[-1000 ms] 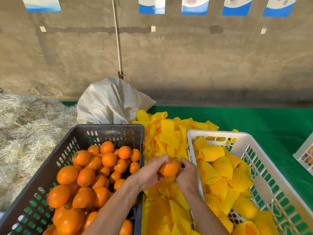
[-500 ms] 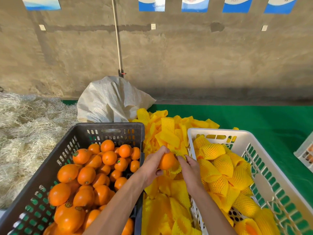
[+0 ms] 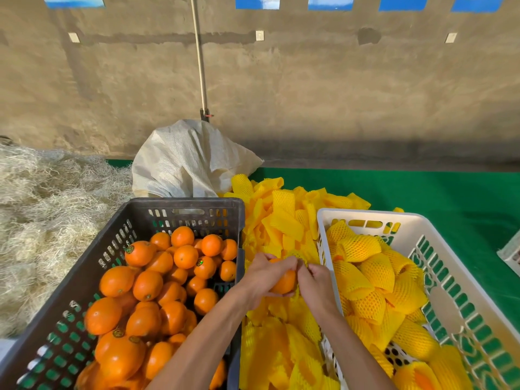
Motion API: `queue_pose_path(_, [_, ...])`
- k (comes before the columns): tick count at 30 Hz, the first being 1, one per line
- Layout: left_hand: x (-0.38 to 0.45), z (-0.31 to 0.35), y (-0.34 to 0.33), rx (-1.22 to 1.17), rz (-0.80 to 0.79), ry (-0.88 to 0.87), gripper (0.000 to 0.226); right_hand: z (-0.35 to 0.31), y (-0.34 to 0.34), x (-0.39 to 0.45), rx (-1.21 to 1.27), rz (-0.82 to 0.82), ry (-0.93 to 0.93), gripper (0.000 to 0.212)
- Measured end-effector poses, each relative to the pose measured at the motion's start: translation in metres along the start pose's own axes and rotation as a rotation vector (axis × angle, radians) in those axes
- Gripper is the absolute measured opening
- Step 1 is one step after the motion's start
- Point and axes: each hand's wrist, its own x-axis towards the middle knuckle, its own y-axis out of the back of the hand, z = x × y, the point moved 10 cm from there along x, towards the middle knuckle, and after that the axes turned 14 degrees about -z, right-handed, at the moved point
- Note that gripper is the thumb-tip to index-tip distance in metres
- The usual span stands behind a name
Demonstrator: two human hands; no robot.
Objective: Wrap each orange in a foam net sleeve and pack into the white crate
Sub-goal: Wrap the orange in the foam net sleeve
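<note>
left hand (image 3: 266, 278) now cupping orange (image 3: 284, 282), right hand (image 3: 316, 282) closed alongside

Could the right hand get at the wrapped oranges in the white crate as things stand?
Probably not yet: the right hand is pinching the foam net sleeve round the orange. The white crate lies open beside it.

Green mat (image 3: 450, 198) carries dark crate (image 3: 118, 249), white crate (image 3: 422, 235), foam sleeves (image 3: 284, 218).

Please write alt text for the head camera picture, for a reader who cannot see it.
Two bare hands, left hand and right hand, hold one orange and a yellow net sleeve above a sleeve pile. A dark crate of bare oranges stands left; a white crate of wrapped ones stands right.
</note>
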Motion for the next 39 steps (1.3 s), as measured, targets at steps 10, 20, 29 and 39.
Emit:
queue_pose_path(10, [-0.008, 0.008, -0.023, -0.079, -0.405, -0.041, 0.044, 0.019, 0.000, 0.002, 0.301, -0.027, -0.196, 0.012])
queue_pose_path(20, [-0.013, 0.038, 0.004, 0.358, 0.141, -0.362, 0.053, -0.026, 0.012, -0.012, -0.031, 0.108, 0.267, 0.020])
queue_pose_path(29, [-0.006, 0.033, 0.007, 0.410, 0.178, -0.277, 0.061, -0.026, 0.012, -0.013, 0.032, 0.129, 0.273, 0.022])
queue_pose_path(39, [-0.004, 0.034, -0.001, 0.256, -0.025, -0.342, 0.070, -0.017, 0.026, -0.007, 0.074, 0.206, 0.193, 0.013])
